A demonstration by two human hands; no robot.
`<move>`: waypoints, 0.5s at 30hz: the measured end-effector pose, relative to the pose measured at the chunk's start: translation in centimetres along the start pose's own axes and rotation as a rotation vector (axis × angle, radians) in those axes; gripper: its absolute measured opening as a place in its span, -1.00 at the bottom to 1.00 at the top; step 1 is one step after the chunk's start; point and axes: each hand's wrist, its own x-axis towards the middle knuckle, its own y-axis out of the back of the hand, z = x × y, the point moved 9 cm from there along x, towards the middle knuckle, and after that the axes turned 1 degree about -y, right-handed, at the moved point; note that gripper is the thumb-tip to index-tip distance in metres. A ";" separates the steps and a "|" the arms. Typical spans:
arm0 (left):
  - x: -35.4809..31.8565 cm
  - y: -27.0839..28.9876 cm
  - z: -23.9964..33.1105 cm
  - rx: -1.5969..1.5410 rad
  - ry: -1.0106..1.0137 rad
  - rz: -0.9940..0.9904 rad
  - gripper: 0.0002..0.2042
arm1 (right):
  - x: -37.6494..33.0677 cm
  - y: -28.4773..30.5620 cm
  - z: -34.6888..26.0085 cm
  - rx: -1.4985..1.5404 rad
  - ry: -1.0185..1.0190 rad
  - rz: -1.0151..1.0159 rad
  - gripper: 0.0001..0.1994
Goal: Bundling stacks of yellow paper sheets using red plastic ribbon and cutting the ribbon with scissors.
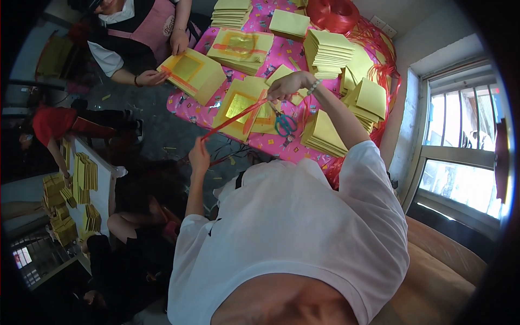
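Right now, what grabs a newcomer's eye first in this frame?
A red ribbon stretched taut between the left hand and the right hand, over a stack of yellow paper with a gold square. Around it, more yellow paper stacks crowd the pink patterned tablecloth, with teal-handled scissors beside the stack. Across the table, a co-worker's hands hold another stack.

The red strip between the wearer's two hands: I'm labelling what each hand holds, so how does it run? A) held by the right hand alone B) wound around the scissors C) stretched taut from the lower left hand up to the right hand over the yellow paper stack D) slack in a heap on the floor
C: the red strip runs straight from the left hand up to the right hand, crossing the yellow paper stack; the scissors lie apart on the pink table.
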 end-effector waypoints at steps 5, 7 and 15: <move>-3.8 -0.5 -6.5 0.000 0.020 0.003 -0.85 | 0.1 1.4 2.0 0.005 -0.011 0.057 -0.67; -4.5 0.0 -8.3 -0.017 0.075 0.094 -0.82 | 0.3 1.9 2.7 -0.045 -0.113 0.138 -0.70; 0.5 -2.6 -2.9 0.295 -0.088 -0.099 -0.52 | 1.8 1.5 -2.0 -0.235 0.071 0.290 -0.70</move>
